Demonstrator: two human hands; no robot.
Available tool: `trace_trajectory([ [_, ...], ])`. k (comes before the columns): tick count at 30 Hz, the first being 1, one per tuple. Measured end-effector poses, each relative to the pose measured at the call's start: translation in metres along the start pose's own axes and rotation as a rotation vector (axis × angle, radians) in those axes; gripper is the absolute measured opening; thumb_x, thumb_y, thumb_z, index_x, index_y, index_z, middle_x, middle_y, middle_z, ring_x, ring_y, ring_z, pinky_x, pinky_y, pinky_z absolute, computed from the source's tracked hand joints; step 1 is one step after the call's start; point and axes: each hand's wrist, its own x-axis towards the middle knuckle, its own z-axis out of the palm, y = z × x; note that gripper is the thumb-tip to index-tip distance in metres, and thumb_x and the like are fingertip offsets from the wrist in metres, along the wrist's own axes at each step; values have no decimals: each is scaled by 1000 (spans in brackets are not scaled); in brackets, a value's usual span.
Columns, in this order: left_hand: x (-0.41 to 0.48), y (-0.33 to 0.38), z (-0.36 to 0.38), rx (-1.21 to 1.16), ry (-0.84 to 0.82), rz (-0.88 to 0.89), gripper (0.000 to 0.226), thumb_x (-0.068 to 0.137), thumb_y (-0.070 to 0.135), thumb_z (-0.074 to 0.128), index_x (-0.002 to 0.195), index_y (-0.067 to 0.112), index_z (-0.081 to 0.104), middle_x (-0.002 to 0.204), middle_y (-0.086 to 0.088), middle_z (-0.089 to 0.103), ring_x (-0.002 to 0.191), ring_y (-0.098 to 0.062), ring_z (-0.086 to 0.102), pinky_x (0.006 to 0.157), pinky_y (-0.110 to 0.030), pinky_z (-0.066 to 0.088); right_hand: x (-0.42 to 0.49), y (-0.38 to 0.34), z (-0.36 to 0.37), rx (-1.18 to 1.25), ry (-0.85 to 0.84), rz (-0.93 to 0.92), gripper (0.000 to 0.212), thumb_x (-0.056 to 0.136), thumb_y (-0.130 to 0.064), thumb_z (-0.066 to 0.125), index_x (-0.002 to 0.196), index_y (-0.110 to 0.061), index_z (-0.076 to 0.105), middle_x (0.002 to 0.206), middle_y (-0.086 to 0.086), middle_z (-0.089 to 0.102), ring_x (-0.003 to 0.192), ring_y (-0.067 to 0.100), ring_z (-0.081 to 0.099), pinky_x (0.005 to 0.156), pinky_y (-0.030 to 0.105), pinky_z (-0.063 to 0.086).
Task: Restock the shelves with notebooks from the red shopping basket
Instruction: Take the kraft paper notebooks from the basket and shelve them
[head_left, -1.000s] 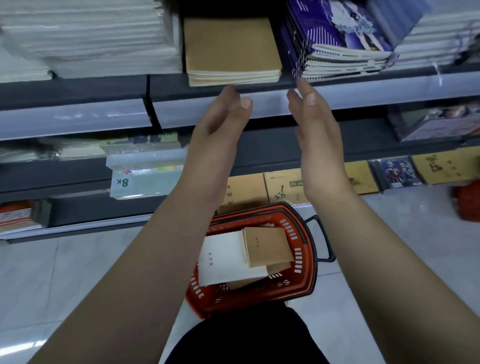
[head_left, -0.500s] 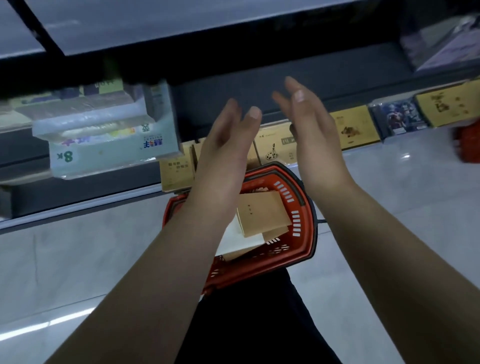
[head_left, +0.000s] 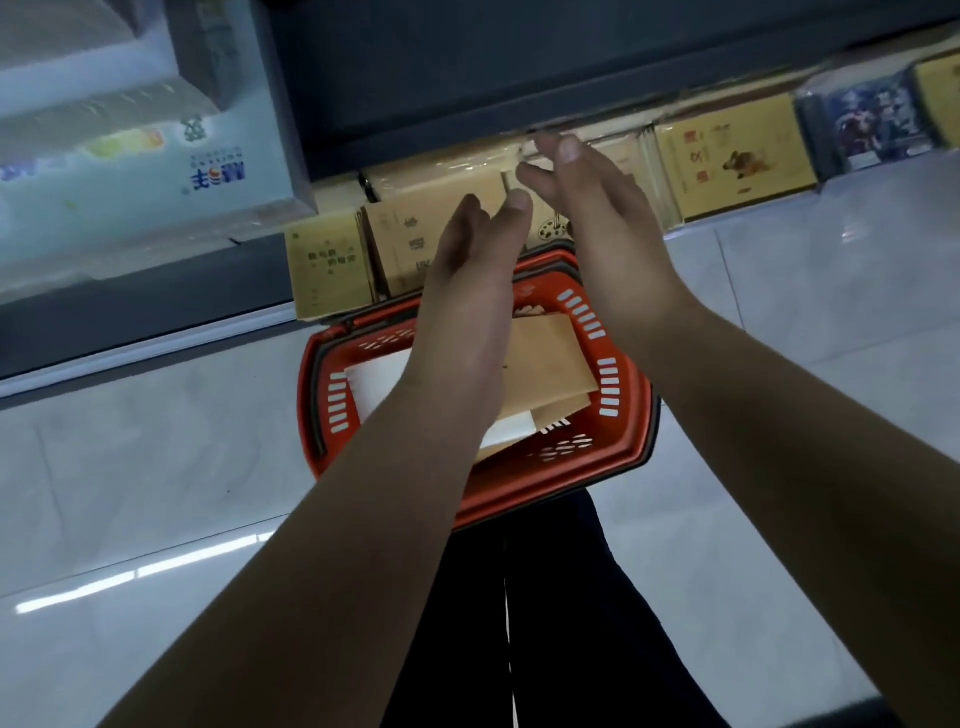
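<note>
Both hands — left hand (head_left: 470, 291) and right hand (head_left: 592, 208) — hung empty, fingers straight, above the red plastic shopping basket (head_left: 621, 436) on the floor. The brown kraft-paper notebook (head_left: 550, 358) lay inside — probably best lifted by opposite edges.

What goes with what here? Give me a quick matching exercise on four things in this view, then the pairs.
Column one:
1. red basket
2. brown notebook
3. left hand
4. white notebook

Column two:
a. lies inside the basket, partly under the brown one
b. stands on the floor
c. empty, fingers straight, above the basket
d. lies on top in the basket

Pairs: 1-b, 2-d, 3-c, 4-a
</note>
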Motion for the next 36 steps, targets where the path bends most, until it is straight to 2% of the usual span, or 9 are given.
trace_trajectory([
  [4, 13, -30, 0, -1, 16, -84, 79, 85, 59, 57, 153, 34, 25, 156, 11, 34, 135, -5, 38, 109, -39, 30, 6, 32, -8, -31, -20, 56, 47, 99, -49, 36, 140, -28, 47, 136, -9, 55, 125, 4, 51, 109, 36, 41],
  [7, 21, -50, 1, -64, 72, -151, 62, 95, 53, 52, 150, 33, 32, 127, 16, 57, 86, 9, 57, 74, -25, 40, 12, 54, -12, -80, -34, 79, 45, 101, -47, 34, 139, -28, 47, 132, -7, 57, 121, 7, 53, 107, 39, 43],
  [9, 25, -63, 2, -76, 109, -192, 51, 96, 51, 49, 143, 34, 41, 102, 20, 58, 77, 6, 52, 69, -24, 35, 16, 66, -13, -99, -52, 96, 46, 99, -51, 34, 137, -29, 49, 129, -6, 58, 119, 8, 55, 105, 39, 44],
  [15, 34, -101, 8, -224, 172, -329, 41, 100, 45, 45, 136, 27, 48, 90, 18, 51, 81, 4, 47, 92, -32, 34, 26, 105, -8, -198, -107, 112, 46, 105, -34, 33, 125, 6, 45, 123, 28, 52, 111, 33, 49, 97, 45, 40],
  [18, 38, -115, 14, -318, 270, -426, 28, 95, 46, 57, 116, 31, 47, 92, 11, 51, 90, -6, 48, 95, -36, 36, 35, 125, -3, -213, -139, 141, 40, 105, -35, 34, 126, -7, 54, 125, 17, 60, 115, 19, 56, 88, 20, 45],
  [23, 51, -143, 18, -455, 361, -491, 33, 95, 38, 59, 120, 23, 44, 96, 5, 54, 105, -13, 44, 110, -42, 32, 51, 154, 3, -219, -166, 141, 42, 104, -40, 36, 139, -21, 49, 136, -3, 56, 121, 4, 48, 80, 4, 31],
  [28, 64, -171, 16, -553, 393, -564, 58, 94, 42, 59, 142, 15, 40, 136, -7, 52, 135, -23, 43, 115, -45, 28, 60, 189, 3, -277, -212, 131, 40, 104, -40, 37, 133, -18, 53, 130, 1, 59, 122, 10, 52, 100, 26, 40],
  [33, 74, -198, 13, -676, 379, -569, 53, 97, 45, 53, 142, 19, 42, 134, -11, 53, 129, -30, 47, 113, -46, 32, 68, 226, 1, -379, -281, 190, 44, 103, -44, 35, 136, -20, 51, 134, -1, 56, 121, 11, 50, 88, 22, 39],
  [36, 77, -210, 12, -747, 398, -611, 54, 98, 42, 52, 145, 20, 40, 139, -13, 52, 131, -29, 47, 112, -45, 32, 76, 255, 0, -473, -350, 275, 56, 97, -59, 37, 145, -30, 39, 149, -3, 43, 135, 16, 39, 106, 34, 34],
])
